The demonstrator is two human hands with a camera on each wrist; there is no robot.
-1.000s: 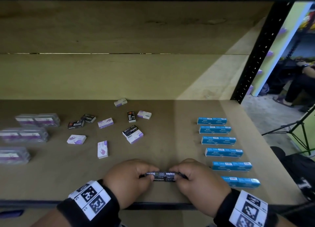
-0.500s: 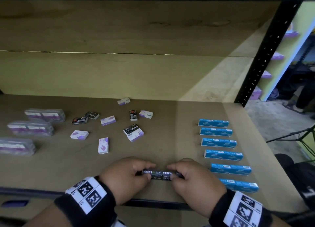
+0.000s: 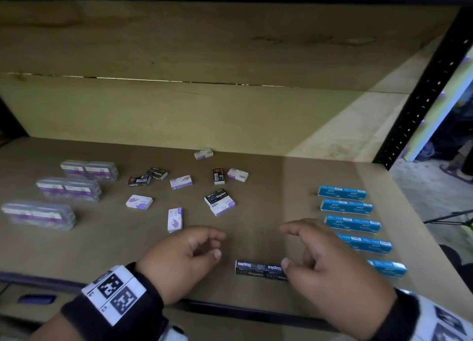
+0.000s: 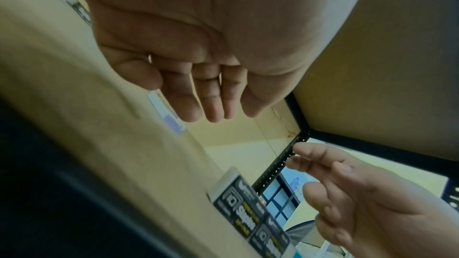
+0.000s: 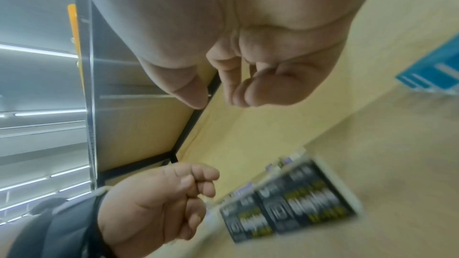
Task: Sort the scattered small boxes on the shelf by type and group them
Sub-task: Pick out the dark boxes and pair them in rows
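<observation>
A pair of black staples boxes point(image 3: 259, 271) lies end to end near the shelf's front edge, also seen in the left wrist view point(image 4: 250, 217) and the right wrist view point(image 5: 288, 203). My left hand point(image 3: 204, 248) hovers just left of it, fingers loosely curled and holding nothing. My right hand point(image 3: 302, 248) hangs over its right end with relaxed fingers, not gripping. Several small black and white-purple boxes point(image 3: 220, 204) lie scattered mid-shelf.
Blue staples boxes point(image 3: 352, 224) form a column on the right. Three clear-wrapped purple packs point(image 3: 67, 188) sit on the left. A black shelf post point(image 3: 419, 102) stands at the right, with the wooden back wall point(image 3: 179, 110) behind.
Both hands have let go of the black box pair and lifted apart. The pair now lies alone on the shelf.
</observation>
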